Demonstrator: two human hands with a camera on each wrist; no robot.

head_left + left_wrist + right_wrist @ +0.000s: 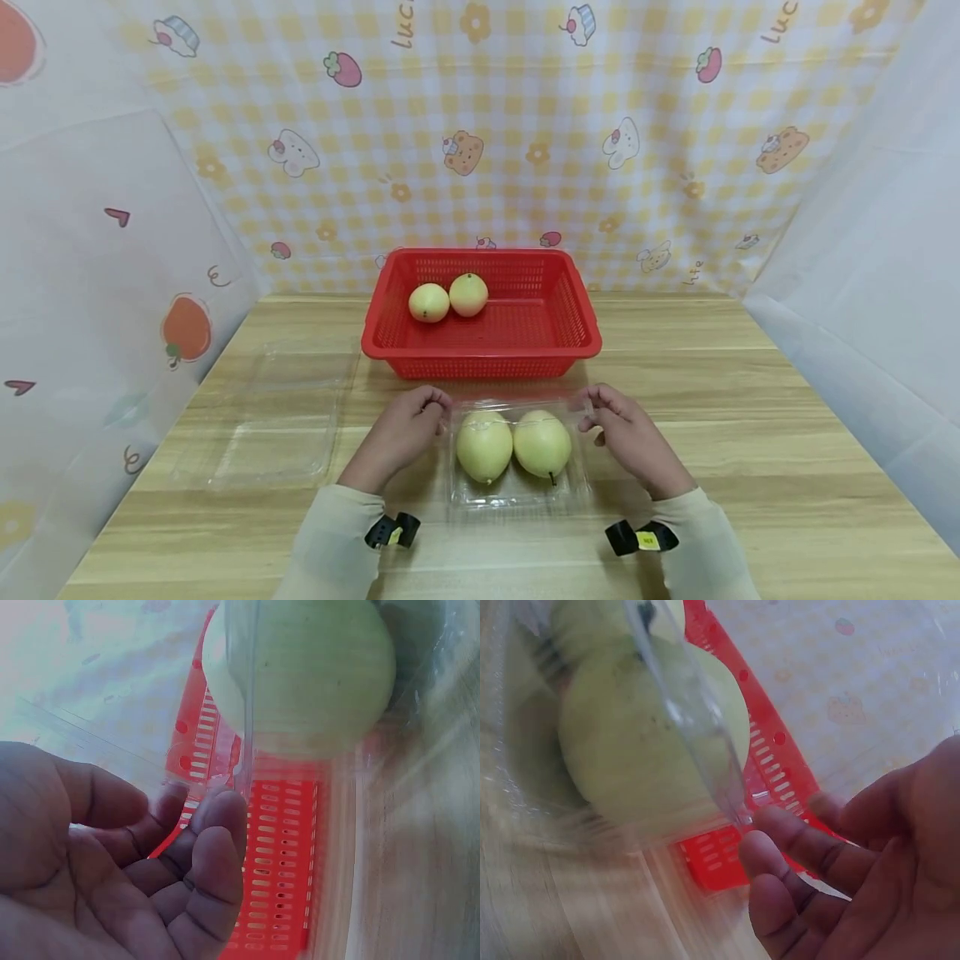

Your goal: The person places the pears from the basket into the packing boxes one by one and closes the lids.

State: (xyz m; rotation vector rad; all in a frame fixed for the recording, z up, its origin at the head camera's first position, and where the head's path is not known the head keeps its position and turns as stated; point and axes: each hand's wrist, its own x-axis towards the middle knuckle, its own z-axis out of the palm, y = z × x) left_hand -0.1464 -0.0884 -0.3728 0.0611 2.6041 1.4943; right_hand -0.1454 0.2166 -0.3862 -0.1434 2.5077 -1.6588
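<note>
**Left fingers (214, 859) and right fingers (771, 901) gripping a clear box (510, 495)**

Curled at its far corners, towards the counter's (750, 475) near edge; inside, two pears (483, 448). Towards the far edge, a red basket (480, 353) with two more pears (468, 297). Near the left edge, another container (277, 454).

Red basket (482, 352) blocks way beyond pear box (517, 493); clear container (277, 454) obstructs left; room over tabletop (772, 433) right.

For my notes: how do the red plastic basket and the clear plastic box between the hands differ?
The red plastic basket is larger than the clear plastic box. The basket is opaque, the box transparent. The basket stands farther away, the box nearer. Both hold two round yellowish fruits.
</note>
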